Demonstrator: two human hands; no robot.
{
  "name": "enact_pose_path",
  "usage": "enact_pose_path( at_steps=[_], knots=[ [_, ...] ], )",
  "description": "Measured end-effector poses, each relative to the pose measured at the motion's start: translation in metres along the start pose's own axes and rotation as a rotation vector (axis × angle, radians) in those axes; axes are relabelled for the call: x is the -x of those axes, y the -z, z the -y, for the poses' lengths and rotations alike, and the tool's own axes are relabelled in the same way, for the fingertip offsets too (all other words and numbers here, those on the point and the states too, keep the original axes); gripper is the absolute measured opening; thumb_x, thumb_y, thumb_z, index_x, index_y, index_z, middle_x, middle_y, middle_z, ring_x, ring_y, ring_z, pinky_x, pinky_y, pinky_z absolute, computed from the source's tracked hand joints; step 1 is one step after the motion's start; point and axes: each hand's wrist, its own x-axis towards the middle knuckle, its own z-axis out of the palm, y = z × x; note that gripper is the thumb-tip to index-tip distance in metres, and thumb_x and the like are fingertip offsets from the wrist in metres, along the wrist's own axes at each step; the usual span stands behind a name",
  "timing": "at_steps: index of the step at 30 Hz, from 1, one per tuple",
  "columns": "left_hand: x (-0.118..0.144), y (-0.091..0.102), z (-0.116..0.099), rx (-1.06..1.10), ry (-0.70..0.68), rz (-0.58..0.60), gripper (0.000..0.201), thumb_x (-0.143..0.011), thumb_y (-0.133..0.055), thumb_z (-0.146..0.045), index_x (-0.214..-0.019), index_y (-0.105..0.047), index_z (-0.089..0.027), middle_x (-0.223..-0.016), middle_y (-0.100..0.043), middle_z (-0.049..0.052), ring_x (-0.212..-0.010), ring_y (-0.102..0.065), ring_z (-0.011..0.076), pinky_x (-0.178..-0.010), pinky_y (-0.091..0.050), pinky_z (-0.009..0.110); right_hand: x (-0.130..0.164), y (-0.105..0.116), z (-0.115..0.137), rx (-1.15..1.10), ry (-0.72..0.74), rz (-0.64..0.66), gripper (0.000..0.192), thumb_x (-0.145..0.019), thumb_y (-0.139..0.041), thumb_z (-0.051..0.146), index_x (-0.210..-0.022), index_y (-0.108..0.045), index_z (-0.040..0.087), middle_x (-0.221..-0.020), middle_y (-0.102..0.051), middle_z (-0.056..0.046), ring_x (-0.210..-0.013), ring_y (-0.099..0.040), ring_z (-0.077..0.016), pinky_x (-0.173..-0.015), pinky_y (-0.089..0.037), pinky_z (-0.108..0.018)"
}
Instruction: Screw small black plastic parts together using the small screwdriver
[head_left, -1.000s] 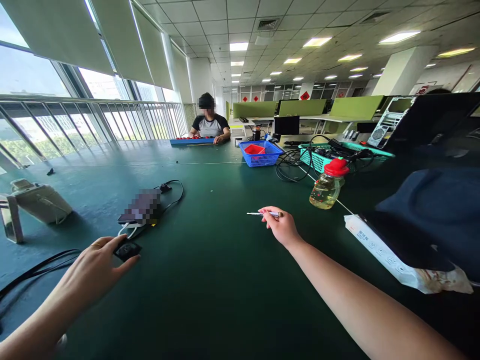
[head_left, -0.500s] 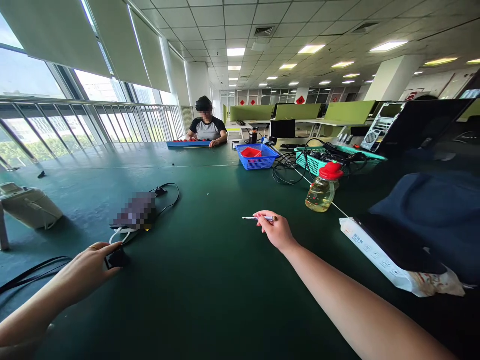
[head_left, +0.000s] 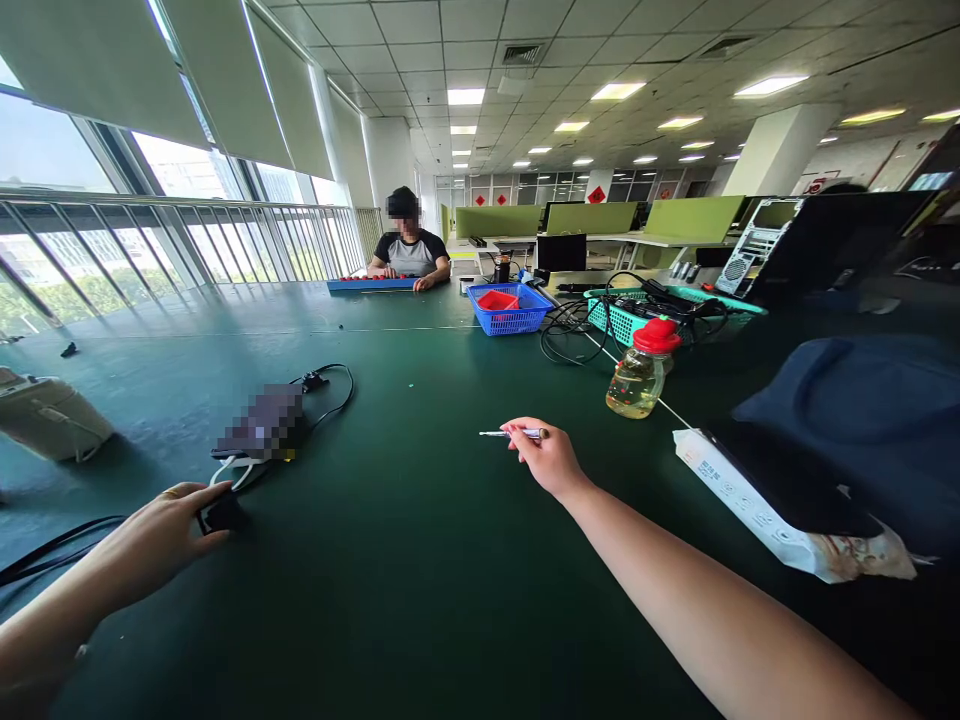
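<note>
At the lower left, my left hand (head_left: 166, 530) has its thumb and fingers closed about the near side of a small black block (head_left: 223, 512) on the table. White cords run from this block towards a blurred, dark flat device (head_left: 262, 420) just beyond it. In the middle of the view, my right hand (head_left: 551, 458) pinches a slim screwdriver (head_left: 534, 434) with a thin metal shaft that points left. The screwdriver is held level above the table, apart from other things. Part of its handle is hidden by the fingers.
The dark green table (head_left: 390, 580) carries a red-capped bottle (head_left: 636, 388), a white packet (head_left: 742, 500), a blue basket (head_left: 510, 318) and a green basket (head_left: 619, 322) of cables. A pale case (head_left: 52, 420) stands left. Across the table sits another person (head_left: 409, 250) behind a blue tray (head_left: 367, 286).
The view has shifted slightly, so most things sit a little further left and up. My left hand stays at the black block, and the right keeps hold of the screwdriver.
</note>
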Motion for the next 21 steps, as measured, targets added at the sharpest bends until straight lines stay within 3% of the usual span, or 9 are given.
enact_pose_path(
  at_steps=[7,12,21],
  knots=[
    [-0.007,0.002,0.001,0.021,0.054,-0.028,0.071,-0.080,-0.045,-0.052,-0.137,-0.054,-0.009,-0.126,-0.064,0.017,-0.110,-0.062,0.0297,-0.095,-0.046,0.035,0.000,0.001,0.001,0.028,0.016,-0.001,0.035,-0.085,-0.052,0.046,-0.089,-0.073,0.018,-0.067,-0.069,-0.004,-0.051,-0.057,-0.0138,-0.049,-0.044,-0.025],
    [0.000,0.007,-0.009,0.000,0.069,-0.004,0.065,-0.083,-0.043,-0.047,-0.134,-0.056,-0.010,-0.122,-0.066,0.015,-0.105,-0.065,0.0273,-0.093,-0.046,0.033,-0.001,0.000,0.002,0.030,0.026,0.009,0.034,-0.086,-0.052,0.045,-0.089,-0.073,0.018,-0.067,-0.070,-0.004,-0.051,-0.057,-0.0135,-0.049,-0.044,-0.024],
    [0.002,0.010,-0.016,0.006,0.077,-0.077,0.059,-0.076,-0.051,-0.044,-0.126,-0.062,-0.016,-0.116,-0.071,0.012,-0.104,-0.067,0.0286,-0.091,-0.047,0.033,-0.001,-0.001,0.000,0.020,0.036,0.006,0.032,-0.086,-0.053,0.043,-0.089,-0.073,0.019,-0.067,-0.070,-0.004,-0.052,-0.059,-0.0138,-0.051,-0.045,-0.025]
  ],
)
